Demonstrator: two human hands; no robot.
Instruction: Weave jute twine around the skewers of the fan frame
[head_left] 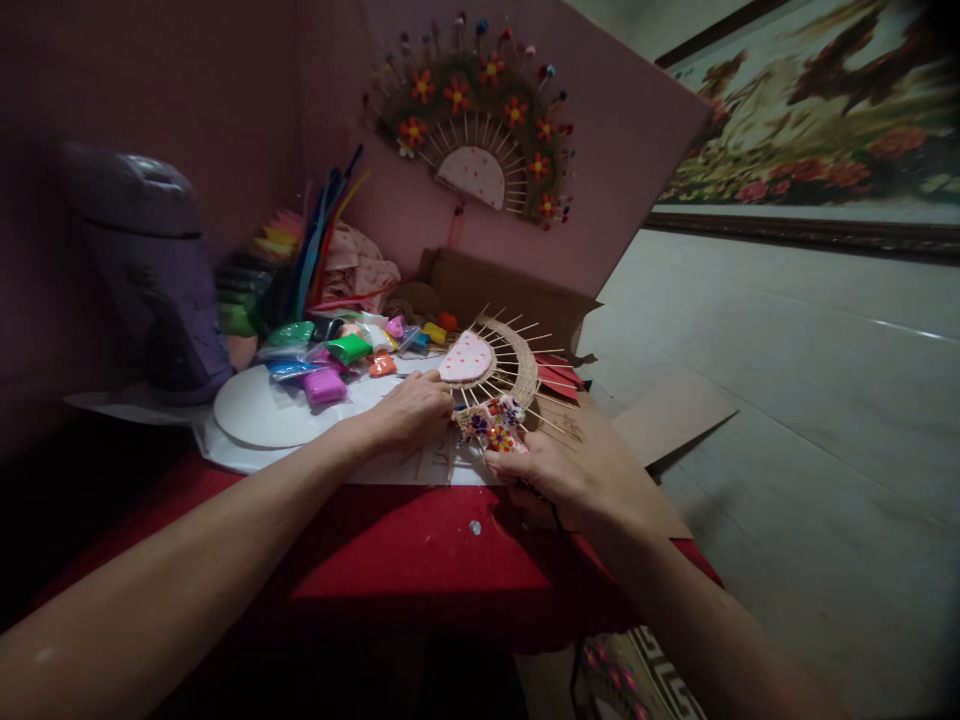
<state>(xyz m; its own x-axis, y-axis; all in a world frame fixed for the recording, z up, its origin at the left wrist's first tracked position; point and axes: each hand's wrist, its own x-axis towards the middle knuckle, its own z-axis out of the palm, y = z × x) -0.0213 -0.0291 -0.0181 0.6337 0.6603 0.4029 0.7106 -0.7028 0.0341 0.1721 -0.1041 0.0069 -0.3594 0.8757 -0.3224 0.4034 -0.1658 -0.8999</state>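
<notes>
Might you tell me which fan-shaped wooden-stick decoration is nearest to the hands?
The tan twine-banded half-round fan, its tips bare, by the left hand and right hand; the upper dark fan bears orange flowers and coloured tips.

I saw that the left arm [247,530] was bare, thick higher up and thinner at the wrist, with a small shiny spot. The right arm [667,560] was bare too, and got thinner the same way. The left hand [415,408] and right hand [553,472] were bare.
</notes>
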